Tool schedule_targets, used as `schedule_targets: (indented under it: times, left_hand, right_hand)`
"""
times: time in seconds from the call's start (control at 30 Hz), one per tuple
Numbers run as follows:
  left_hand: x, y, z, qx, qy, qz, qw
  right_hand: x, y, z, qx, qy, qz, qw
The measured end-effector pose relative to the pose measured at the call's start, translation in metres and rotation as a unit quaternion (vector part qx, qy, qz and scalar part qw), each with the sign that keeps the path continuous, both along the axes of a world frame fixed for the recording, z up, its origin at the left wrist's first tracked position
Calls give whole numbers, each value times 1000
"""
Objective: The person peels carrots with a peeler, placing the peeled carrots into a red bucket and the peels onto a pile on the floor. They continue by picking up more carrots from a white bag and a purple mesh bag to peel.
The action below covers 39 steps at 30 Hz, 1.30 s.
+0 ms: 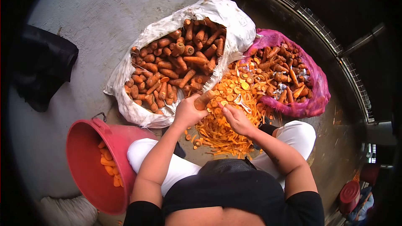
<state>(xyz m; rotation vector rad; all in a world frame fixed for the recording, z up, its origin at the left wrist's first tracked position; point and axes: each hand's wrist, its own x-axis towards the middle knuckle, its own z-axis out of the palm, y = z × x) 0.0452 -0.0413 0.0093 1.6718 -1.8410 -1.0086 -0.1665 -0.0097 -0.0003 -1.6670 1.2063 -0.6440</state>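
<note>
A carrot [204,100] is gripped in my left hand [188,111], its far end pointing up and right. My right hand [238,119] is close beside it, fingers bent together around something too small to make out. A white peeler [242,104] shape shows just past the right fingers; whether they touch it is unclear. Under both hands lies a heap of orange peelings and cut carrot ends [222,132]. Beyond my left hand, a white sack [144,37] lies open, full of unpeeled carrots [178,50].
To the right of the sack is a pink mesh bag [320,88] of carrots. A red bucket [79,159] with peeled carrots [109,163] leans by my left knee. Black cloth [46,62] hangs at the far left. Another person [365,205] is at the lower right, near a red container [349,194].
</note>
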Motion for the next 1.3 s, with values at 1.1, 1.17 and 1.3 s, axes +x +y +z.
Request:
schedule_targets:
  times: [1.1, 1.17, 1.3]
  left_hand:
    - [-8, 11, -5, -58, -96, -13, 994]
    - [-10, 14, -6, -69, -34, -16, 997]
    - [-21, 14, 16, -38, 131, -10, 991]
  right_hand:
    - [-6, 0, -44, 112, 34, -5, 993]
    - [-10, 1, -71, 163, 47, -7, 985]
    - [-20, 29, -116, 143, 154, 44, 977]
